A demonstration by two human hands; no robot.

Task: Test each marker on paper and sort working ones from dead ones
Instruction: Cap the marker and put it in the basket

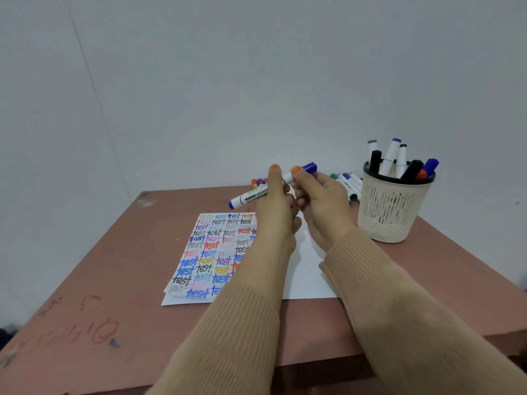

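- The left thumb (274, 168) stood upright against the barrel of the blue whiteboard marker (251, 196). The other fingers of the left hand (275, 206) were curled round the barrel from behind, which looked like a grip meant to steady it.
- The right thumb (296, 170) pressed on the marker just below its blue cap (309, 167). The remaining fingers of the right hand (319, 201) were folded under that end. This was probably a pinch for pulling the cap off or pushing it on (I could not tell which).
- The marker was in the air between both hands, tilted with the cap up and to the right. It was above the far edge of the test sheet (205, 252) and did not touch it.
- That sheet lay flat in front of the person, close enough to write on, and was crowded with the word "test" in many colours. A blank sheet (308, 280) showed beneath it on the right.
- A cream mesh pen holder (390, 212) stood at the right of the brown table (114, 252) with several markers upright in it, perhaps one of the sorted groups.
- Two loose clusters lay at the table's far edge: the left marker pile (258, 182) behind the left hand, and the right marker pile (349, 181) just beside the holder. Which pile was dead and which worked could not be told.
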